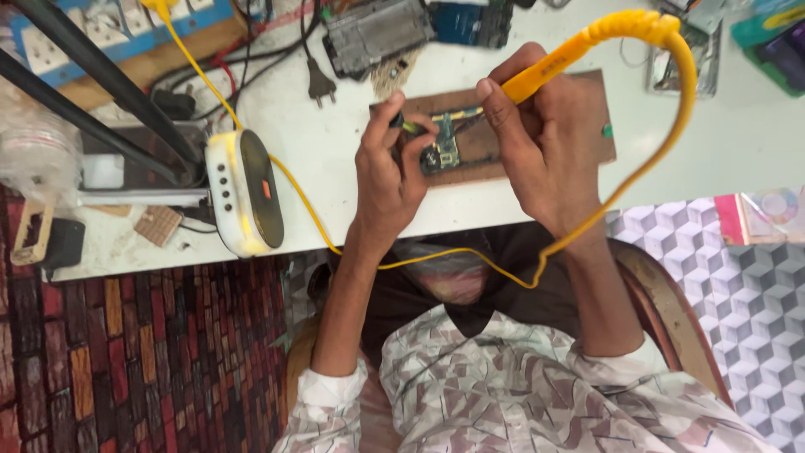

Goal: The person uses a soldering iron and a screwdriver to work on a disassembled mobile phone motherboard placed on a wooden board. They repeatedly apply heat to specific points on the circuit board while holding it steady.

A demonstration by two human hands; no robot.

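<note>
Left of both hands, at the bench edge, stands a white and yellow soldering station (243, 191) with a dark oval face, its yellow cable (470, 252) running under the wrists and looping up on the far right. Between station and hands lies a black plug (319, 84). The left hand (386, 172) has its fingers pinched shut on a small dark tool with a green tip (407, 126), held against the circuit board (449, 138). That board lies on a brown wooden block (587, 126), directly between the two hands and partly hidden by them. The right hand (541, 143) is clamped around the yellow soldering iron (545, 67), its tip end pointing down toward the board. Beyond the hands sits a grey metal device frame (377, 33).
</note>
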